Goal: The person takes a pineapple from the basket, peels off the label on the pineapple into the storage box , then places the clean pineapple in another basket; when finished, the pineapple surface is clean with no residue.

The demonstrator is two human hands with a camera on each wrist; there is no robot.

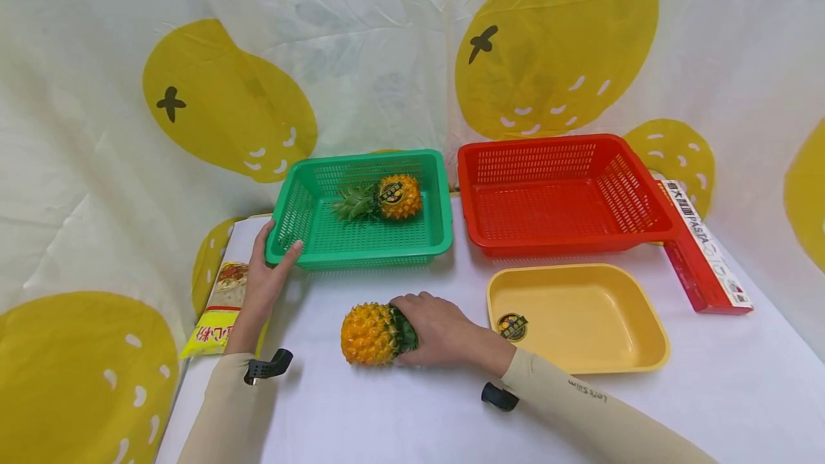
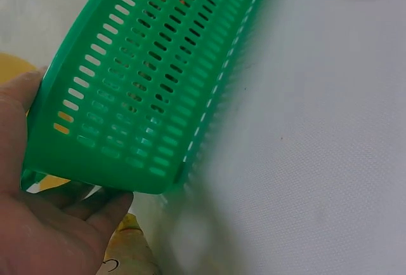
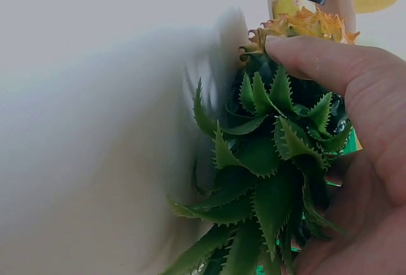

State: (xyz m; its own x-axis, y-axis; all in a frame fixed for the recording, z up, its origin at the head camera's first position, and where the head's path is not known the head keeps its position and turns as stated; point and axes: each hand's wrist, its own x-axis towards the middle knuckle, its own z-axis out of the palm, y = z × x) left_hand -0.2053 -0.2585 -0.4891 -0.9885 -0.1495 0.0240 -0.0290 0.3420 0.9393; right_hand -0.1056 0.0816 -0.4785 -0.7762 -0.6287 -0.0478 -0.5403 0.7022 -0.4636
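My right hand (image 1: 438, 328) grips a small orange pineapple (image 1: 367, 334) by its green leaves, low over the white table. In the right wrist view the thumb lies along the base of the spiky leaves (image 3: 254, 154), and the fingers behind are partly hidden. At the left, my left hand (image 1: 266, 281) holds the front-left corner of a green basket (image 1: 367, 261), thumb over the rim. The left wrist view shows fingers curled under that basket's corner (image 2: 127, 154). Inside the basket lies another pineapple (image 1: 401, 200) with a dark label, its leaves pointing left.
A red basket (image 1: 567, 242) stands to the right of the green one. Before it sits a yellow tray (image 1: 586, 328) with a round dark label (image 1: 512, 326) at its left. A red pasta box (image 1: 702, 249) lies far right; a yellow packet (image 1: 219, 321) lies beside my left forearm.
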